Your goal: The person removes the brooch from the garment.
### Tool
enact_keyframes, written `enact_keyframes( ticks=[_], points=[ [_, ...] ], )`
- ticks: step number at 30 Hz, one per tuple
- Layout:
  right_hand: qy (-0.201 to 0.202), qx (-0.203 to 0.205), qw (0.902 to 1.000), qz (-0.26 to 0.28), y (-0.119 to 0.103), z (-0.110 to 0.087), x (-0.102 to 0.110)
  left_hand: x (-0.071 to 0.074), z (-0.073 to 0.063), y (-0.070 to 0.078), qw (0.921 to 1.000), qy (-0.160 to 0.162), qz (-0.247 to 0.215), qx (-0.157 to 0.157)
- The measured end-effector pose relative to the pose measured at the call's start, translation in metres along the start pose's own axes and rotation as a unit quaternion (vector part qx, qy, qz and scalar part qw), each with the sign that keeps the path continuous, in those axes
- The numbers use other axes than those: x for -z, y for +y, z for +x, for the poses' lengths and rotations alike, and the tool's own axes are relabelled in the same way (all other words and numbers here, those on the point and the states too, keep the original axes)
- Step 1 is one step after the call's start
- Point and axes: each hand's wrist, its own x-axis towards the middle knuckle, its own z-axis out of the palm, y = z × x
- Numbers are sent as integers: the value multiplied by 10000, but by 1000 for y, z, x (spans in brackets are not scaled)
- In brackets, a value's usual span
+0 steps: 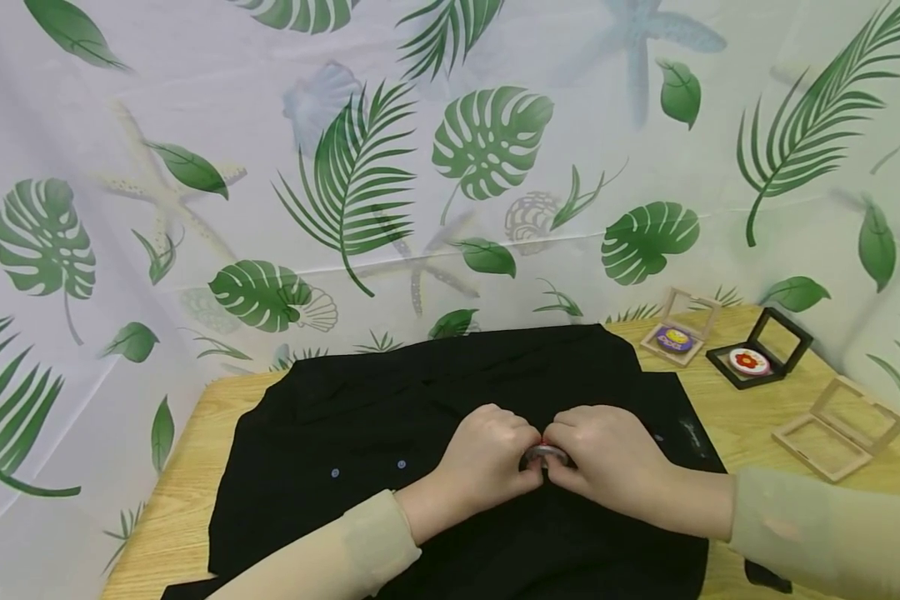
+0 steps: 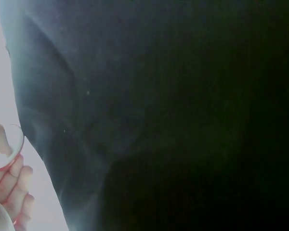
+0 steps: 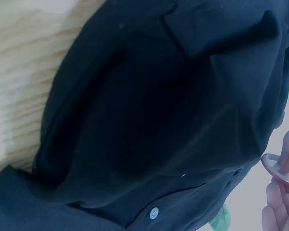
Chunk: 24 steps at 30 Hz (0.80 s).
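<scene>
Both hands hold a round badge [image 1: 546, 451] over the black buttoned shirt [image 1: 390, 417] laid on the table. My left hand [image 1: 487, 454] grips its left edge, fingers curled over the top and thumb below. On the opposite edge, my right hand [image 1: 607, 450] pinches it the same way. The badge shows a pale back and red rim in the left wrist view, where the hand [image 2: 12, 192] is cut off at the left. In the right wrist view the badge [image 3: 273, 168] sits at the far right between thumb and fingers. Its front is hidden.
Right of the shirt stand an open wooden case [image 1: 661, 353] with a purple badge [image 1: 675, 337], a black case [image 1: 723, 372] with a red-flower badge [image 1: 748, 361], and another open wooden case [image 1: 802, 455]. A leaf-patterned cloth [image 1: 435, 225] hangs behind the wooden table [image 1: 157, 500].
</scene>
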Motion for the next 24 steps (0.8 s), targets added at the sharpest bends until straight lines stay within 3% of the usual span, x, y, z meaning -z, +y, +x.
enact_keyframes(
  ticks=[10, 16, 24],
  points=[
    [-109, -107, 9997, -190, -2, 2, 1, 2, -1, -1, 9998, -93, -90, 153],
    [133, 241, 9995, -170, 2, 2, -4, 0, -3, -2, 9997, -7, -104, 216],
    [113, 694, 9972, -240, 6, -2, -6, -2, -5, -2, 9994, -106, -229, 234]
  ],
)
